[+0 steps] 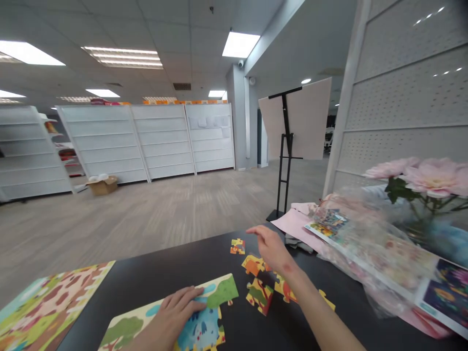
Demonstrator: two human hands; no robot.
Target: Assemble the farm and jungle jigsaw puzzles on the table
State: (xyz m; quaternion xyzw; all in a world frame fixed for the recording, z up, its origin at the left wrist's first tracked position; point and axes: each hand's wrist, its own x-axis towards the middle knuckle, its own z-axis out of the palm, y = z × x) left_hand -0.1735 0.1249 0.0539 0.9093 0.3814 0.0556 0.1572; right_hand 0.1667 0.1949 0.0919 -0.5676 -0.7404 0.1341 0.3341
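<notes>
My left hand (181, 307) lies flat with fingers spread on a partly joined jigsaw puzzle (224, 291), which shows a green tree and a blue animal. My right hand (269, 247) hovers over the far part of the table, index finger stretched out and nothing visible in it; its other fingers are partly hidden. Just left of its fingertip is a small puzzle piece (237, 246). Under and beside the right wrist lie several loose pieces, among them an orange piece (253, 264) and a green-and-red piece (259, 296). The right forearm covers part of a yellow piece (284, 288).
A second puzzle sheet (62, 297) lies on the black table (146, 278) at left. On the right are plastic-wrapped picture sheets (380, 258), pink paper (298, 225) and pink flowers (435, 178). Beyond the table stand an easel (285, 146) and white shelves (161, 141).
</notes>
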